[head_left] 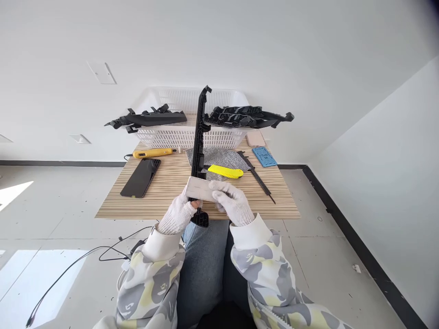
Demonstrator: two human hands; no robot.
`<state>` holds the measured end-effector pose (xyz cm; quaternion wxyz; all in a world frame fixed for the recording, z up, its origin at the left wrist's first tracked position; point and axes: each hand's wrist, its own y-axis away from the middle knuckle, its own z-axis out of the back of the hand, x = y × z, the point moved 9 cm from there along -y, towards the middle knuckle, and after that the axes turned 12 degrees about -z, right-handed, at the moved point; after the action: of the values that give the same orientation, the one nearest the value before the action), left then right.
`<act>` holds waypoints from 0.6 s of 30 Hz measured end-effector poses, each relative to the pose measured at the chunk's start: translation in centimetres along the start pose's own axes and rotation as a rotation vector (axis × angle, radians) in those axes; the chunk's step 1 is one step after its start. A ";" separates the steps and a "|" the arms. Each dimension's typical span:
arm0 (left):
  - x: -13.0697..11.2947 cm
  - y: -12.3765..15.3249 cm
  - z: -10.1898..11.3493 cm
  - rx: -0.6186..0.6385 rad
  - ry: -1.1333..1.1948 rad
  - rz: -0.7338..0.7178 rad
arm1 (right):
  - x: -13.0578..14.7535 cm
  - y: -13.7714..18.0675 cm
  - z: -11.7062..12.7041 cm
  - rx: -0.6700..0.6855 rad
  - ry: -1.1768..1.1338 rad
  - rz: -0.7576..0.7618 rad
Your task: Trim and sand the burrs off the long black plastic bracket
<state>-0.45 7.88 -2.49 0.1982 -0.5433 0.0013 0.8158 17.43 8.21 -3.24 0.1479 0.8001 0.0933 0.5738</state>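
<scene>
My left hand (177,213), in a white knit glove with a bare thumb tip showing, is closed around the lower part of a long black plastic trim piece (198,146). The piece stands nearly upright in view, its foot past the table's front edge. Between the fingers and thumb of my gloved right hand (235,201) is a flat, pale rectangular piece (200,188), like a folded sheet. It lies across the front of the black trim and hides part of it and of my left fingers. Just beyond, a yellow utility knife (225,172) rests on a grey cloth (226,159).
A white plastic basket (161,137) at the back carries more black trim pieces (151,119) on its left and right. On the striped table (171,183) lie a yellow corded tool (152,153), a black phone (140,178), a dark caliper (259,178) and a blue card-like piece (264,156).
</scene>
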 end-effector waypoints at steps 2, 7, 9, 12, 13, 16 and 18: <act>0.2 0.1 -0.2 0.023 0.028 0.022 | 0.5 0.2 0.8 -0.065 -0.044 0.042; 0.2 0.1 -0.1 0.007 0.039 0.024 | -0.1 0.1 -0.1 0.035 0.017 -0.040; 0.1 0.1 -0.3 0.026 0.078 0.023 | 0.5 0.2 0.9 -0.053 -0.057 0.026; 0.1 0.2 -0.4 0.040 0.066 0.052 | 0.5 0.2 0.8 -0.040 -0.050 0.039; 0.1 0.2 -0.2 0.030 0.041 0.059 | 0.1 0.1 0.3 0.009 0.000 0.002; 0.0 0.1 -0.3 0.035 0.030 0.067 | 0.2 0.2 1.0 -0.055 -0.017 0.010; -0.1 0.1 -0.5 0.052 0.051 0.065 | 0.5 0.3 1.5 -0.100 -0.062 0.040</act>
<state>-0.02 7.67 -2.63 0.1856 -0.5581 0.0450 0.8075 18.98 7.88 -3.14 0.1792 0.8108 0.0439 0.5555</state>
